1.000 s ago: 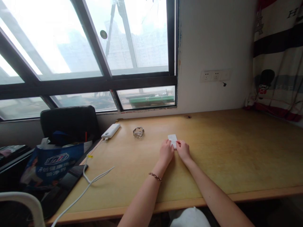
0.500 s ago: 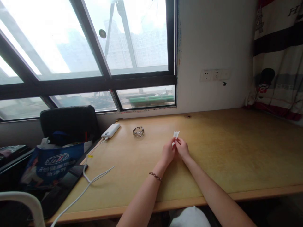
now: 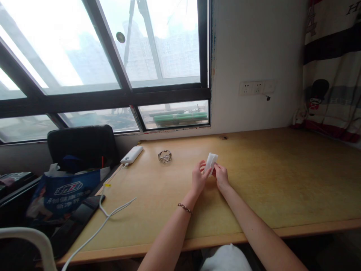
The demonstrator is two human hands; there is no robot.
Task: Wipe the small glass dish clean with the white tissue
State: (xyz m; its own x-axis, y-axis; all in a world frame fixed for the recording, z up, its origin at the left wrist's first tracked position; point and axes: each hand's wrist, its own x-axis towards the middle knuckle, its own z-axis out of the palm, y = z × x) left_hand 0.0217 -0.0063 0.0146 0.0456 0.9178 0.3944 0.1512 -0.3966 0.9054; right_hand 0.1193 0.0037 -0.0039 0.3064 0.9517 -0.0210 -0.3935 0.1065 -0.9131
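Note:
A small white folded tissue (image 3: 210, 162) is held just above the wooden table, between my two hands. My left hand (image 3: 199, 177), with a braided bracelet at the wrist, grips the tissue's left and lower edge, its thumb in front and fingers partly behind. On the other side my right hand (image 3: 221, 175) pinches the tissue's right edge between thumb and fingers. Some of the fingertips are hidden behind the tissue. Farther back and to the left, a silver bracelet-like metal ring (image 3: 164, 156) lies on the table, apart from both hands.
A white power bank (image 3: 132, 155) sits near the table's left edge with a white cable (image 3: 113, 213) trailing from it. Beyond that edge stand a black chair (image 3: 81, 145) and a blue bag (image 3: 64, 195). The wooden table (image 3: 276, 180) reaches back to the window wall.
The tissue shows a broader face now and looks more spread out between my hands. My fingers have shifted apart, from pinching close together to holding opposite edges.

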